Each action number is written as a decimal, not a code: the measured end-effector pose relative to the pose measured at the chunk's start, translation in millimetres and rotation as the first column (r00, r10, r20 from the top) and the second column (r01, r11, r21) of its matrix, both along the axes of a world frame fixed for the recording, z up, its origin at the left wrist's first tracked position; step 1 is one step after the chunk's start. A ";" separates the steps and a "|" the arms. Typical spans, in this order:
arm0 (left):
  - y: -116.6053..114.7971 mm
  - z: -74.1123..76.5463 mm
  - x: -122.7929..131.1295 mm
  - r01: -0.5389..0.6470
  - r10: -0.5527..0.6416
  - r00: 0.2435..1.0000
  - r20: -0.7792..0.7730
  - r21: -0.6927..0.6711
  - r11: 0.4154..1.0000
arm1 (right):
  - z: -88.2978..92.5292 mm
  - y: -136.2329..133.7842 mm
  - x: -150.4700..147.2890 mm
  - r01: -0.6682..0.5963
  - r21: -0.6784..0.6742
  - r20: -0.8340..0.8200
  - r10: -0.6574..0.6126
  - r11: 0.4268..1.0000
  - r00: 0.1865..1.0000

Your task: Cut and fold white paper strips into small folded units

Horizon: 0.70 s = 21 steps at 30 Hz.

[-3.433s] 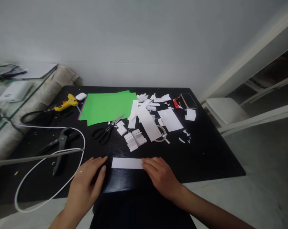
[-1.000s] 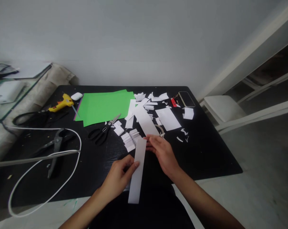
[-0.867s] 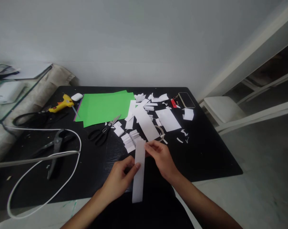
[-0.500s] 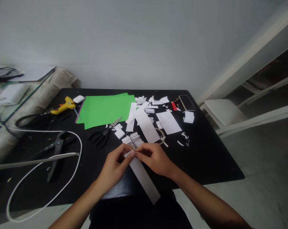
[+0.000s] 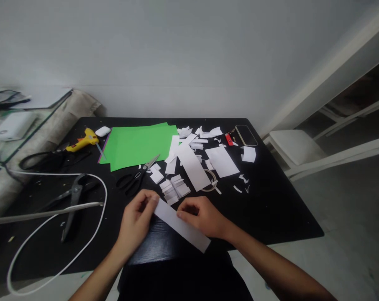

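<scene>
A long white paper strip (image 5: pixel 180 226) slants down to the right above the front edge of the black table. My left hand (image 5: pixel 139 213) pinches its upper left end between thumb and fingers. Farther along, my right hand (image 5: pixel 202 215) grips the strip's upper edge with curled fingers. Just beyond the hands lies a small folded white paper piece (image 5: pixel 175 189) with several creased flaps. A wider white paper strip (image 5: pixel 193 166) rests behind it on other scraps, and black-handled scissors (image 5: pixel 138 175) lie open to the left.
Green sheets (image 5: pixel 139 146) lie at the back, beside a yellow glue gun (image 5: pixel 83 141). Pliers (image 5: pixel 74 205) and a looped white cable (image 5: pixel 105 196) are at the left. A red object (image 5: pixel 229 139), a phone (image 5: pixel 246 135) and paper scraps (image 5: pixel 222 161) occupy the right. A white stool (image 5: pixel 293 147) stands beyond.
My hands have moved apart, the left one leftward along with the strip's end. The strip has swung to a flatter slant, and the folded paper piece is now fully uncovered.
</scene>
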<state>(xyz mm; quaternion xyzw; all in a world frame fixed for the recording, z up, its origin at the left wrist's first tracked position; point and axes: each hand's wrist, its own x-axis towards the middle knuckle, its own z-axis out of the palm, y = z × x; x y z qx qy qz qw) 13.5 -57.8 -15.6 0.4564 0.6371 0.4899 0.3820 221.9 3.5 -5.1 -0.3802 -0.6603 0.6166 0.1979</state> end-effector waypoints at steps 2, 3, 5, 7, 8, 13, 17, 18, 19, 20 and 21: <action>0.3 1.6 -13.3 -0.094 0.094 0.996 -0.001 -0.005 0.996 | -2.6 -3.0 9.7 -0.011 -0.011 0.021 0.012 1.000 1.000; -0.2 2.0 -21.0 -0.137 0.137 0.991 -0.008 -0.012 0.990 | -3.3 -4.6 15.3 -0.019 -0.014 0.035 0.020 1.000 0.999; -2.5 1.8 -36.1 -0.242 0.241 0.970 -0.038 -0.027 0.970 | -3.7 -7.7 27.4 -0.034 -0.040 0.060 0.037 0.999 0.997; -6.4 1.0 -47.6 -0.283 0.280 0.957 -0.073 -0.039 0.958 | -3.1 -9.8 39.4 -0.030 -0.098 0.081 0.038 0.995 0.996; -8.5 0.7 -51.1 -0.258 0.253 0.964 -0.080 -0.056 0.965 | -2.7 -10.0 45.0 -0.031 -0.122 0.093 0.043 0.992 0.995; -15.2 1.1 -51.0 0.107 -0.122 0.990 -0.072 -0.178 0.978 | 1.8 0.6 63.3 0.025 -0.012 0.212 -0.022 1.000 0.977; -17.0 -1.0 -48.9 0.194 -0.247 0.946 -0.209 -0.243 0.950 | 4.1 7.9 61.2 0.130 0.313 0.259 -0.217 0.941 0.941; -17.5 -1.8 -49.8 0.180 -0.249 0.924 -0.291 -0.242 0.953 | 3.4 5.5 57.8 0.157 0.412 0.242 -0.274 0.898 0.931; -18.2 -2.6 -50.8 0.159 -0.240 0.893 -0.380 -0.233 0.960 | 1.8 1.0 53.3 0.169 0.499 0.215 -0.311 0.850 0.926; -18.9 -3.4 -51.7 0.135 -0.222 0.859 -0.462 -0.214 0.967 | -0.6 -5.6 47.8 0.150 0.539 0.180 -0.287 0.829 0.941; -19.9 -4.1 -51.9 0.117 -0.198 0.826 -0.528 -0.184 0.976 | -3.9 -13.8 41.6 0.117 0.559 0.148 -0.237 0.821 0.960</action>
